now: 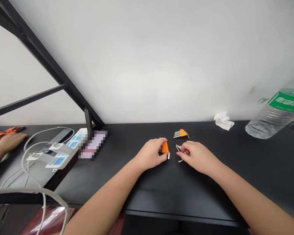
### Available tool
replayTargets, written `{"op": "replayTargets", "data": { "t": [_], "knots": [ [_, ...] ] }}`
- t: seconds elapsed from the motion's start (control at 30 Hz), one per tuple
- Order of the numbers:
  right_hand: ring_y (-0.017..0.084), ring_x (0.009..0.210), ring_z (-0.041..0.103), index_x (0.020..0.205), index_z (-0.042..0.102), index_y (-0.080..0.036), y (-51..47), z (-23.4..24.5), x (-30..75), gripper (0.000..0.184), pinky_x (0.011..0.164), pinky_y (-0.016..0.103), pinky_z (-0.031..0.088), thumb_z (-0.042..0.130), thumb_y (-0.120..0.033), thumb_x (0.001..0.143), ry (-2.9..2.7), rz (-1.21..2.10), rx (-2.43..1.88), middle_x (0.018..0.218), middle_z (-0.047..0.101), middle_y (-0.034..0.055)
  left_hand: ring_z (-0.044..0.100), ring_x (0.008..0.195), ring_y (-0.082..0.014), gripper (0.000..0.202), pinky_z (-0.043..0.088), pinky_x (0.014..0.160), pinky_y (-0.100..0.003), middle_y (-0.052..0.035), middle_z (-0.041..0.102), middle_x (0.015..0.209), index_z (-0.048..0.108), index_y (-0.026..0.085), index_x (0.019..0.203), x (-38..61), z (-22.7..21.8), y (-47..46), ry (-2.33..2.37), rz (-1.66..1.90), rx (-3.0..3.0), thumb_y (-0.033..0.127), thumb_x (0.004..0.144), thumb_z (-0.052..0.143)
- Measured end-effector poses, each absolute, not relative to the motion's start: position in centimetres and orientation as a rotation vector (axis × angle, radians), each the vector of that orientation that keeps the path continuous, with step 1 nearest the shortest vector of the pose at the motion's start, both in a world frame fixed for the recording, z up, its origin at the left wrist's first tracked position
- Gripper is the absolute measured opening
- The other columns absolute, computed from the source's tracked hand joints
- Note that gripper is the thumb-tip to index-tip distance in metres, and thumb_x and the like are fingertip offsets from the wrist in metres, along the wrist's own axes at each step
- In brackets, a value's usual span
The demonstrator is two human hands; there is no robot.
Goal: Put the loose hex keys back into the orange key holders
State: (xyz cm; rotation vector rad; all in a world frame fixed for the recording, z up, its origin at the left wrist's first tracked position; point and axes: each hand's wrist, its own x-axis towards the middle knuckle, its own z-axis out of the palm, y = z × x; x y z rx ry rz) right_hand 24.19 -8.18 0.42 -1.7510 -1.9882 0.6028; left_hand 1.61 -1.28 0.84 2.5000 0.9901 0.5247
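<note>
My left hand [150, 155] is closed around an orange hex key holder [165, 147], gripped between thumb and fingers just above the black table. One short silver key end [169, 155] sticks out at the holder's right side. My right hand [196, 156] is curled in a pinch over several loose silver hex keys [178, 148]; its fingers partly cover them, and how many it grips is hidden. Beyond both hands lies a second orange holder [183, 133], with several hex keys fitted in it.
A crumpled white tissue [223, 120] and a large water bottle [271, 114] stand by the wall at right. Leftward are a blurred-out flat item [94, 144], a white power strip [67, 148] with cables, and a black metal frame [71, 88]. Another person's hand [11, 142] touches orange objects.
</note>
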Motion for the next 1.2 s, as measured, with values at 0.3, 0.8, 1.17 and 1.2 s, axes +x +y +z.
{"op": "replayTargets", "data": {
  "t": [0.3,0.8,1.17,1.2],
  "knots": [
    [0.018,0.064,0.059,0.074,0.055,-0.020,-9.2,0.8,22.4,0.013,0.053,0.028,0.030,0.055,-0.015,0.086,-2.255,0.484,-1.992,0.084,0.066,0.0062,0.066,0.089,-0.0210,0.057,0.055,0.082,-0.035,-0.0053,0.069,0.103,0.055,0.023,0.135,1.3,0.1,-0.6,1.022,0.495,2.499,0.017,0.079,0.065],
    [0.015,0.073,0.058,0.084,0.057,-0.023,-8.5,1.6,25.0,0.016,0.065,0.028,0.043,0.049,-0.023,0.098,-2.002,0.636,-1.534,0.085,0.065,0.0001,0.063,0.081,-0.0160,0.050,0.053,0.076,-0.028,-0.0019,0.068,0.096,0.060,0.024,0.134,1.2,-0.1,-0.4,0.953,0.504,2.396,0.026,0.084,0.066],
    [0.016,0.074,0.059,0.084,0.058,-0.023,-8.9,2.0,25.1,0.020,0.065,0.029,0.044,0.047,-0.023,0.100,-2.036,0.537,-1.450,0.086,0.065,0.0022,0.062,0.077,-0.0154,0.046,0.053,0.075,-0.028,0.0001,0.068,0.089,0.063,0.024,0.130,1.4,-0.1,-0.5,0.941,0.526,2.335,0.027,0.084,0.067],
    [0.016,0.074,0.059,0.085,0.059,-0.023,-8.9,2.0,25.1,0.020,0.066,0.029,0.044,0.046,-0.023,0.100,-2.043,0.534,-1.445,0.087,0.065,0.0023,0.061,0.077,-0.0152,0.046,0.053,0.076,-0.028,0.0003,0.068,0.088,0.063,0.024,0.130,1.4,-0.1,-0.5,0.934,0.533,2.328,0.027,0.084,0.067]
  ]
}}
